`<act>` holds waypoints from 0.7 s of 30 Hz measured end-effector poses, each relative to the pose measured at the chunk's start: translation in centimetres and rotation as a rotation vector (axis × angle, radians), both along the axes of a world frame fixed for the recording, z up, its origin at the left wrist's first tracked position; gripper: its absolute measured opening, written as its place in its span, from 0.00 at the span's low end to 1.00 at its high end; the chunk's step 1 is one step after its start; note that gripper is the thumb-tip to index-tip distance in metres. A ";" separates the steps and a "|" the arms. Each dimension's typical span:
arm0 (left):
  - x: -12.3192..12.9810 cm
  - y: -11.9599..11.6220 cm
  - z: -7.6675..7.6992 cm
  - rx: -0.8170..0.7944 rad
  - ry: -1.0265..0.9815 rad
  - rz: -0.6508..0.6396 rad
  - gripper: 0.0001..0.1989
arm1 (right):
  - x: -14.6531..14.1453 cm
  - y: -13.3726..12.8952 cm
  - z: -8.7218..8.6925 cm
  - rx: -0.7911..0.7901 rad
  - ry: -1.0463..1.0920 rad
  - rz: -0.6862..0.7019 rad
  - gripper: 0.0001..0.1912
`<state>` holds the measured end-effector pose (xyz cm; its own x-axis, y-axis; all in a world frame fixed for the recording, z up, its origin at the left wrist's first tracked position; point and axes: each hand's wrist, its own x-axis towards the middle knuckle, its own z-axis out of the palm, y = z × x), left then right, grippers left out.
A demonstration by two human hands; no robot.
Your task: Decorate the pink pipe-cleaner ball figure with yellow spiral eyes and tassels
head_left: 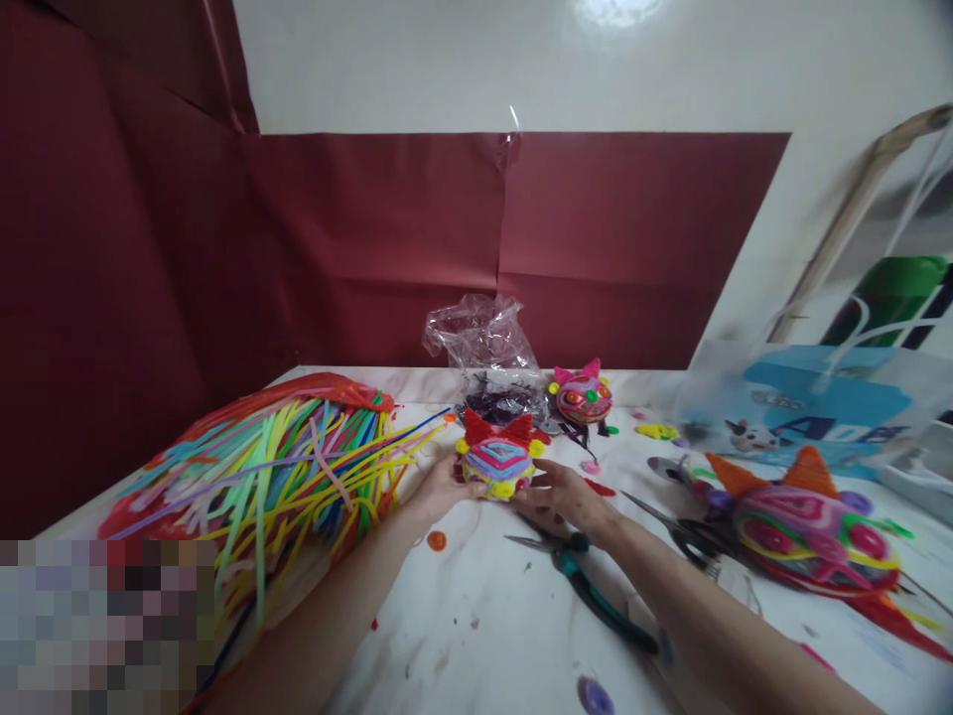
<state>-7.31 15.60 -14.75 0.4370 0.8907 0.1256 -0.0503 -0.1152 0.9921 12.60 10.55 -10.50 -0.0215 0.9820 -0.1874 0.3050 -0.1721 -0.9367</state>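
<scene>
A small mask-like face of coiled pipe cleaners, with red ears, yellow side discs and blue and pink bands, stands upright at the middle of the table. My left hand holds its left side, the fingers partly behind it. On its right side my right hand grips it with curled fingers. Just below my right hand lie green-handled pliers. Black-handled scissors are right of my right forearm.
Colourful pipe cleaners spread across the left. Behind stand a clear plastic bag and a pink-eared face. On the right are a larger orange-eared face and a blue-white bag. An orange coil lies in front.
</scene>
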 end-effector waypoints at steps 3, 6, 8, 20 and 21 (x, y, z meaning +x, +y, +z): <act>-0.1 -0.3 0.1 -0.007 -0.001 -0.013 0.13 | 0.0 -0.3 0.4 -0.020 -0.033 0.017 0.13; 0.1 -0.4 0.1 -0.006 -0.001 -0.021 0.13 | -0.1 -0.5 0.7 -0.016 -0.049 0.021 0.13; 0.2 -0.6 -0.1 -0.002 -0.001 -0.021 0.13 | -0.3 -0.6 0.7 -0.008 -0.052 0.019 0.13; 0.2 -2.0 0.1 -0.036 0.020 0.088 0.11 | -0.8 -0.2 0.1 0.049 -0.047 0.001 0.12; 0.2 -2.2 0.1 -0.037 0.025 0.095 0.11 | -0.8 -0.3 0.1 0.049 -0.050 0.003 0.12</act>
